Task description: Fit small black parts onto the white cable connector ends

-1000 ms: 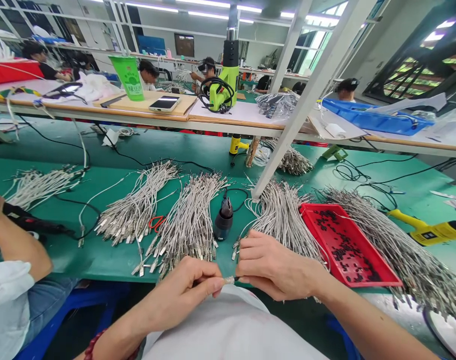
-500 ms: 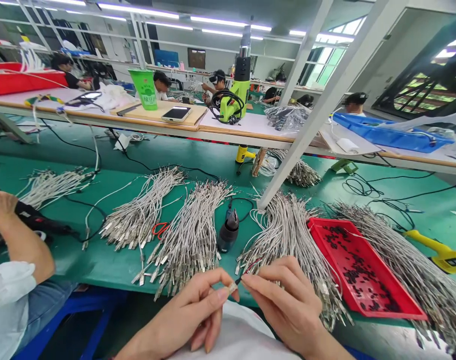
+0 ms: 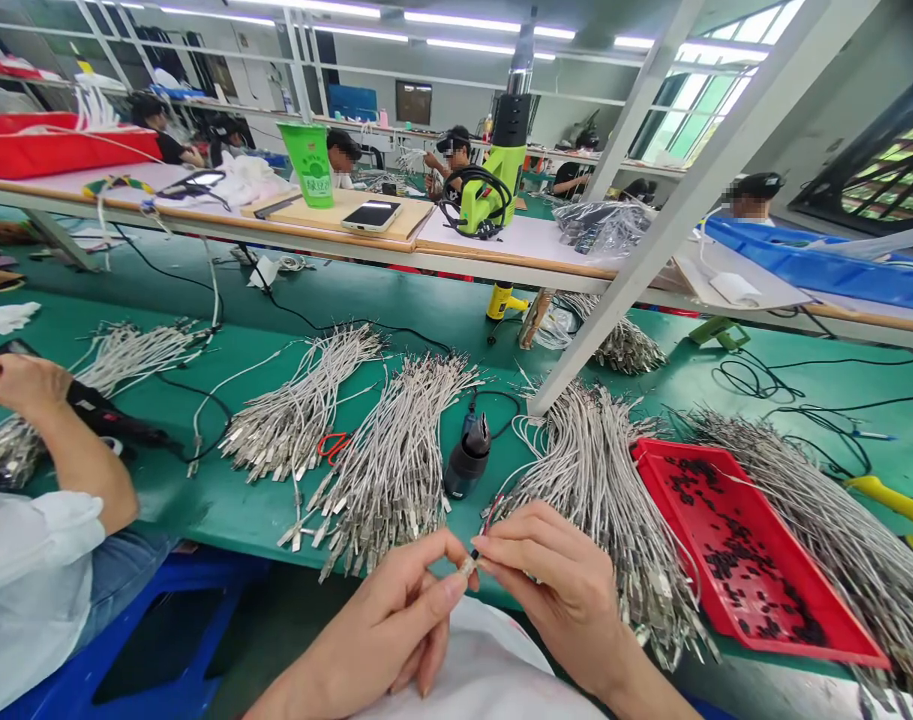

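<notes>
My left hand [image 3: 396, 610] pinches a small pale connector [image 3: 468, 567] between thumb and forefinger, just over my lap. Meeting it from the right, my right hand [image 3: 557, 590] has its fingertips closed on a small black piece [image 3: 475, 554]. The black piece touches the connector's end or sits very close to it; I cannot tell how far they overlap. A thin dark red wire [image 3: 492, 512] shows behind my right fingers. Beyond my hands lie a bundle of white cables with metal plugs [image 3: 403, 450] and another cable bundle [image 3: 598, 480] on the green table.
At right a red tray [image 3: 850, 640] holds scattered black pieces. A black heat gun nozzle [image 3: 467, 460] stands between bundles. A slanted white post [image 3: 696, 220] rises before the shelf, which carries a green cup [image 3: 311, 165] and a phone [image 3: 372, 216]. A co-worker's arm [image 3: 88, 450] is at left.
The view has shifted, so the table things appear further right. My right fingers have come closer to my left fingertips, and the black piece has moved against or nearer the pale connector.
</notes>
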`<action>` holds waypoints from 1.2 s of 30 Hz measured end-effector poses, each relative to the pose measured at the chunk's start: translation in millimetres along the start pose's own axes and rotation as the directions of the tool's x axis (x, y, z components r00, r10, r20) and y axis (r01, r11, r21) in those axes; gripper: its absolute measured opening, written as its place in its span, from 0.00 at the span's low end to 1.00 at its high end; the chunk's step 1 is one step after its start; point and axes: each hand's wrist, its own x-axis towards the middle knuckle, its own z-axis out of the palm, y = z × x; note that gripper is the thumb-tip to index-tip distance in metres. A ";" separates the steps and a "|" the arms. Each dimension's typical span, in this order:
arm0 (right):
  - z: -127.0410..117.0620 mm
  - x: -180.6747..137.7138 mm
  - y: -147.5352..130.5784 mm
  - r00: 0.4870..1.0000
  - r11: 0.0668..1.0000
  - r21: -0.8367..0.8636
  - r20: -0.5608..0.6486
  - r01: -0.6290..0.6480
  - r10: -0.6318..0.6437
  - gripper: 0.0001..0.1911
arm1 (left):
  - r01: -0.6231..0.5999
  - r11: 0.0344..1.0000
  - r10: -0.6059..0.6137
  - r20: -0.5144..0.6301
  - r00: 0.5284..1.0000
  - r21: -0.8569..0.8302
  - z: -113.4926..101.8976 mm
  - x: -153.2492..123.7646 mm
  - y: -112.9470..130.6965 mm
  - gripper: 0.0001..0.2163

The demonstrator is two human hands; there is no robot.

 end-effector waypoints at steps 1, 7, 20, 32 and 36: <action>0.1 0.3 0.6 1.000 1.000 0.000 0.011 0.002 -0.002 0.12 | -0.002 1.000 0.002 -0.008 1.000 0.030 0.4 -0.9 1.5 0.16; -0.1 0.3 1.0 0.998 0.997 -0.043 0.026 0.061 -0.060 0.11 | -0.006 0.990 0.007 -0.003 1.000 0.143 3.1 -3.8 6.7 0.14; -0.9 -6.0 9.0 0.997 0.997 -0.063 -0.053 0.045 -0.049 0.11 | 0.011 1.000 -0.012 0.088 0.996 0.010 6.2 0.4 6.1 0.15; -4.9 -10.0 0.4 0.993 0.992 -0.070 -0.052 0.105 -0.109 0.14 | 0.001 0.999 -0.001 0.004 1.000 -0.033 9.1 1.9 -1.8 0.19; -5.5 -8.7 0.0 0.994 0.987 -0.111 -0.004 0.112 -0.114 0.12 | 0.000 0.995 0.005 -0.044 0.999 0.104 10.6 -0.9 3.4 0.17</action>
